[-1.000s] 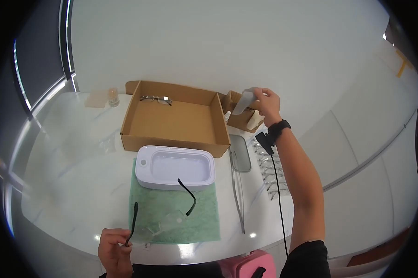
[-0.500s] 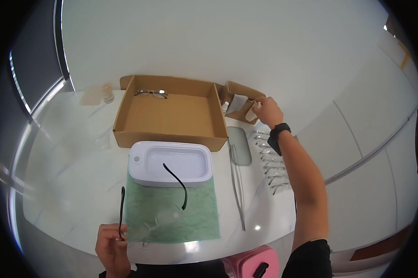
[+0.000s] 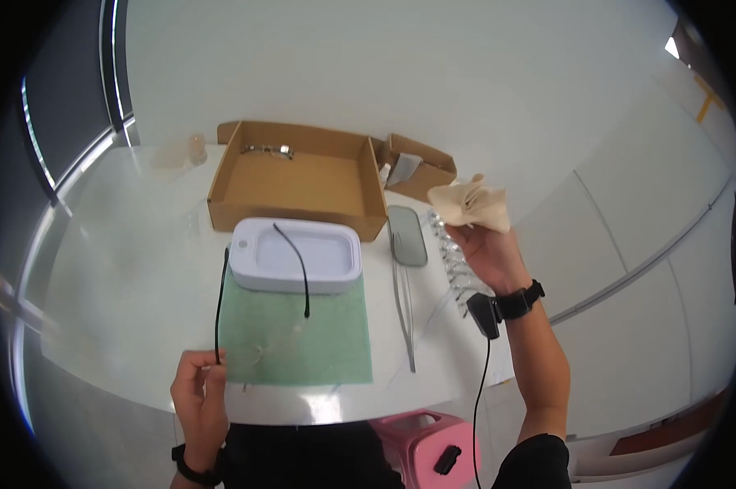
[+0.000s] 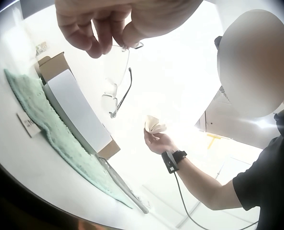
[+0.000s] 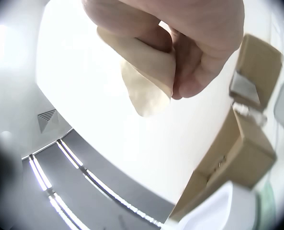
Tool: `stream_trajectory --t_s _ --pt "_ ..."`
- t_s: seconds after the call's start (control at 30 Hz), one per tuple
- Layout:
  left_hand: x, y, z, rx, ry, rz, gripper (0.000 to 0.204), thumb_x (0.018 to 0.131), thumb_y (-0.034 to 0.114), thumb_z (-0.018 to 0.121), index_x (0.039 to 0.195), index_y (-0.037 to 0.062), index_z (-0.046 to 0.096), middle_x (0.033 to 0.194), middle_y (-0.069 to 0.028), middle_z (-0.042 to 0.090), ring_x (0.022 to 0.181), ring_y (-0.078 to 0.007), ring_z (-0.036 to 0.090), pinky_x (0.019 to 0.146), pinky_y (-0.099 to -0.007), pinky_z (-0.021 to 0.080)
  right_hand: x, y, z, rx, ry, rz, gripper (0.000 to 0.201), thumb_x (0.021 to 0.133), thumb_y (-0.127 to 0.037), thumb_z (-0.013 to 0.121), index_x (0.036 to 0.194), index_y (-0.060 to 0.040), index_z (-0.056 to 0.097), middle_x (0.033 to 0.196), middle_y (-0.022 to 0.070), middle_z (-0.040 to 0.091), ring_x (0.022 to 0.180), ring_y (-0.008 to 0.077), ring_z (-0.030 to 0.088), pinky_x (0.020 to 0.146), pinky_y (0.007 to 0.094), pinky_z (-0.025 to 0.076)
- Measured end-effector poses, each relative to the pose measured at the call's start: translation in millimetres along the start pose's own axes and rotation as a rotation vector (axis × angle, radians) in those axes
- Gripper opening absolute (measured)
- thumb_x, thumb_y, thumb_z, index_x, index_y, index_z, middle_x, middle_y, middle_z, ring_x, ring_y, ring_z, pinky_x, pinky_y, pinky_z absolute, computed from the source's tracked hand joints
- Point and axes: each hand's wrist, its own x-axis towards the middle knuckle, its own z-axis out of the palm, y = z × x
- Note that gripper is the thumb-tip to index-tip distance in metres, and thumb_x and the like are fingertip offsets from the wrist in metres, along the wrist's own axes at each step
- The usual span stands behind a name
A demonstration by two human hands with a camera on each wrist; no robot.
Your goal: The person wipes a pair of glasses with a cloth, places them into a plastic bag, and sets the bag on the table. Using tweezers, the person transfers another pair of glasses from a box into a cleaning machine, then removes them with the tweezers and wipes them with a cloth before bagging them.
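My left hand (image 3: 198, 395) pinches a pair of eyeglasses by one side, above the table's front edge. Their dark temples (image 3: 305, 281) point away from me, while the clear lenses (image 4: 116, 67) hang below the fingers in the left wrist view. Raised at the right, my right hand (image 3: 492, 257) grips a beige cloth (image 3: 474, 205) that bunches up in folds above the fingers. The right wrist view shows this cloth (image 5: 146, 91) pinched between thumb and fingers, one corner hanging free.
A pale lilac basin (image 3: 348, 281) stands on a green towel (image 3: 327, 350). Behind it are a cardboard tray (image 3: 303, 191) with another pair of glasses (image 3: 268, 151), and a small cardboard box (image 3: 433, 173). Long tweezers (image 3: 405, 318), a grey dish (image 3: 409, 236) and several glasses (image 3: 458, 265) lie rightward.
My right hand reached down to the small cardboard box and has come out toward me with the beige cloth. The left hand still holds the glasses, their temples now pointing further up the view.
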Motion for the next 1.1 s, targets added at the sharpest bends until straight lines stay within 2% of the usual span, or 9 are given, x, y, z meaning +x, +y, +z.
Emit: stream_trajectory --t_s 0.1,0.23,0.33,0.4,0.47,0.53,0.77,1.0,1.1 --pt "-2 -2 5 -0.049 -0.048 -0.028 0.012 0.098 0.008 0.056 0.102 -0.0024 0.059 0.099 -0.0068 0.064 0.09 -0.0111 0.059 0.082 -0.0265 0.047 -68 26 24 0.06 -0.103 0.253 0.039 0.102 -0.025 0.047 0.135 -0.0041 0.045 0.13 0.0118 0.055 0.111 0.026 0.061 0.095 0.0435 0.053" --pt "-4 -5 11 -0.069 -0.088 -0.093 0.016 0.098 0.013 0.059 0.104 -0.0012 0.061 0.098 -0.006 0.067 0.088 -0.0108 0.061 0.08 -0.0261 0.048 -123 35 63 0.094 -0.178 0.317 0.037 0.101 -0.026 0.047 0.131 -0.0058 0.05 0.129 0.0093 0.056 0.113 0.0249 0.059 0.093 0.0393 0.049" --pt "-8 -9 17 -0.103 -0.158 -0.08 0.019 0.098 0.017 0.061 0.104 -0.0003 0.062 0.098 -0.0049 0.068 0.087 -0.0103 0.061 0.079 -0.0261 0.048 -152 42 92 0.042 0.052 0.12 0.034 0.099 -0.02 0.049 0.13 -0.0038 0.052 0.125 0.0081 0.059 0.114 0.0247 0.059 0.094 0.037 0.049" --pt "-9 -7 24 -0.112 -0.197 -0.069 0.02 0.098 0.019 0.062 0.104 0.0001 0.062 0.099 -0.0044 0.068 0.086 -0.0102 0.061 0.079 -0.0259 0.047 -170 58 109 -0.511 0.142 -0.075 0.035 0.094 -0.01 0.057 0.127 -0.0009 0.054 0.12 0.0108 0.063 0.114 0.0273 0.06 0.097 0.0359 0.047" --pt "-14 -5 32 -0.137 -0.235 -0.08 0.019 0.098 0.019 0.061 0.104 0.0 0.062 0.097 -0.0039 0.067 0.085 -0.0096 0.06 0.078 -0.0254 0.047 -168 84 138 -1.075 -0.286 -0.717 0.039 0.086 -0.005 0.066 0.124 0.0009 0.056 0.115 0.0139 0.066 0.112 0.0287 0.062 0.1 0.0413 0.045" --pt "-16 1 38 -0.197 -0.225 -0.096 0.02 0.098 0.019 0.062 0.104 -0.0002 0.061 0.096 -0.0036 0.067 0.085 -0.0095 0.06 0.078 -0.0253 0.047 -170 106 161 -1.359 -0.48 -0.691 0.035 0.088 -0.012 0.065 0.119 0.0026 0.058 0.113 0.017 0.065 0.112 0.0292 0.061 0.103 0.0471 0.04" --pt "-19 4 33 -0.377 -0.196 -0.176 0.019 0.096 0.016 0.064 0.106 0.0004 0.06 0.102 -0.0048 0.064 0.089 -0.0112 0.059 0.083 -0.0263 0.047 -163 124 170 -1.378 -0.405 -0.802 0.045 0.075 -0.006 0.072 0.118 -0.0004 0.06 0.111 0.0126 0.067 0.107 0.0247 0.064 0.102 0.0479 0.041" --pt "-20 0 33 -0.433 -0.171 0.027 0.021 0.094 0.014 0.067 0.109 -0.0002 0.06 0.122 -0.0078 0.056 0.104 -0.0147 0.057 0.094 -0.0325 0.047 -155 114 166 -1.405 -0.449 -0.957 0.017 0.078 -0.018 0.07 0.089 -0.0069 0.063 0.078 0.0018 0.059 0.078 0.0168 0.06 0.097 0.0437 0.045" --pt "-23 7 29 -0.611 -0.286 -0.197 0.027 0.094 0.015 0.068 0.114 -0.0003 0.06 0.126 -0.0092 0.056 0.109 -0.0167 0.056 0.096 -0.034 0.047 -154 106 166 -1.402 -0.468 -0.975 0.018 0.073 -0.019 0.074 0.081 -0.01 0.062 0.071 -0.0004 0.056 0.072 0.0166 0.057 0.095 0.0432 0.046"
